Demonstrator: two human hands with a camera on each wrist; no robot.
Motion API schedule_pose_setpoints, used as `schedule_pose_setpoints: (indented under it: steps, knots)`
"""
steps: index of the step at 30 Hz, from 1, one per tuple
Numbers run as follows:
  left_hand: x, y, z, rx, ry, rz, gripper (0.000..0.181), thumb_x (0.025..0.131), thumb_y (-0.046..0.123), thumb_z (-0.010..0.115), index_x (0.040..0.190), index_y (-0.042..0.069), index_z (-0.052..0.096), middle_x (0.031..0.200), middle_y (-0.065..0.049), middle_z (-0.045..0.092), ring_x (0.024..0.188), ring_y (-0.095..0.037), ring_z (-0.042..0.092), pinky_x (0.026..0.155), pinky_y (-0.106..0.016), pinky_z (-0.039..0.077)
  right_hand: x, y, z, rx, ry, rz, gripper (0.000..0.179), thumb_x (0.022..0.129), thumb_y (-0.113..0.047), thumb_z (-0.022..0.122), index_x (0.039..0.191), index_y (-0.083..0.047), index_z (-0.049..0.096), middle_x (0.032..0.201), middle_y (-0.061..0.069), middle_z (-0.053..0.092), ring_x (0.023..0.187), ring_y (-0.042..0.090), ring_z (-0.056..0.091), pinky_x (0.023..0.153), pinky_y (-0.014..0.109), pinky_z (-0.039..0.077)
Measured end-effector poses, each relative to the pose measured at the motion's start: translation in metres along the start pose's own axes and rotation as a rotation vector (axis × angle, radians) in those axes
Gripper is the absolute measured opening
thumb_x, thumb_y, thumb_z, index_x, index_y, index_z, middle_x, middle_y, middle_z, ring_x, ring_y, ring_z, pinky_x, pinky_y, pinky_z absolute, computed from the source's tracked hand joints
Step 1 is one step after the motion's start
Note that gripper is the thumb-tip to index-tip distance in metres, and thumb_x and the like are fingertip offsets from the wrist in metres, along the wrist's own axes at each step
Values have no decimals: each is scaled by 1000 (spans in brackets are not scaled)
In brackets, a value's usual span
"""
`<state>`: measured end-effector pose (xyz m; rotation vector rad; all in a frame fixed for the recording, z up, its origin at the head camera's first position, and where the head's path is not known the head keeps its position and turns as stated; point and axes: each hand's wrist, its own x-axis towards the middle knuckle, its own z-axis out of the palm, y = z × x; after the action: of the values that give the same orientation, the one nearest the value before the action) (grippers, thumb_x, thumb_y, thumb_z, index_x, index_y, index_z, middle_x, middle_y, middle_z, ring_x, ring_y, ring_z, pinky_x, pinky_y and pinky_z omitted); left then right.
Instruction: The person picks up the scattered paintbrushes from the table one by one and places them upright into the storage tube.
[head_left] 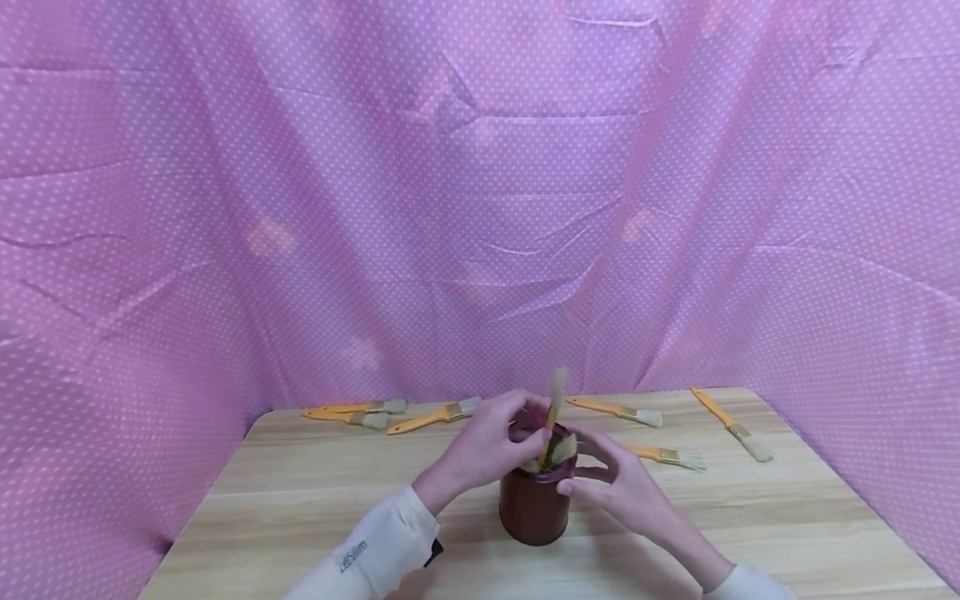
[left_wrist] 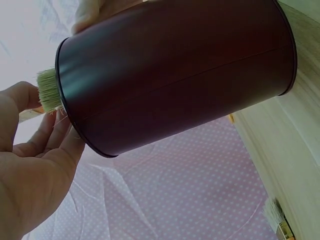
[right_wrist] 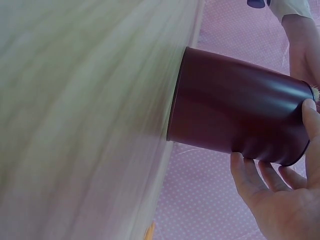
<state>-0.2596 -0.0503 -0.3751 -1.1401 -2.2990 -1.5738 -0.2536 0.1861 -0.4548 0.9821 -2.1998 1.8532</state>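
A dark red cylindrical can point(head_left: 534, 508) stands upright on the table with several paintbrushes in it, bristles up; one bristle tuft point(head_left: 564, 450) shows at the rim. My left hand point(head_left: 487, 442) is over the can's mouth, pinching a paintbrush point(head_left: 556, 400) whose bristles point up and whose lower part is inside. In the left wrist view, light bristles point(left_wrist: 48, 90) stick out of the can beside the fingers. My right hand point(head_left: 626, 487) holds the can near its rim from the right, thumb and fingers on different sides, as the right wrist view shows.
On the wooden table point(head_left: 315, 533), two paintbrushes point(head_left: 352, 415) lie together at the back left, with another paintbrush point(head_left: 435, 415) beside them. To the right lie a paintbrush point(head_left: 615, 410), a second paintbrush point(head_left: 667, 455) and a third paintbrush point(head_left: 731, 423). Pink dotted cloth point(head_left: 480, 208) surrounds the table.
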Motion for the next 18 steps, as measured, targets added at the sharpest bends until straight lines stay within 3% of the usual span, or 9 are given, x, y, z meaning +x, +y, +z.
schedule_pose_setpoints:
  steps: [5,11,18]
  knots:
    - [-3,0,-2,-7,0,-48,22,96,15,74,116,10,65,111,-5,67,100,-12,68,86,-27,56,0,0,0,-2,7,36,70,85,-10,84,146,-7,51,140,9,57,125,29,57,94,40,54]
    - [-6,-3,-9,46,13,-46,29,99,31,70,120,12,65,113,-3,66,102,-11,65,89,-27,55,0,0,0,-12,5,26,72,86,-10,84,149,-10,50,144,8,55,127,27,55,96,39,53]
    - [-9,-9,-26,120,72,-33,26,99,28,70,121,13,66,112,3,67,100,-11,66,90,-33,55,0,-2,1,-31,8,31,72,84,-12,85,147,-12,51,143,8,55,125,27,57,95,39,53]
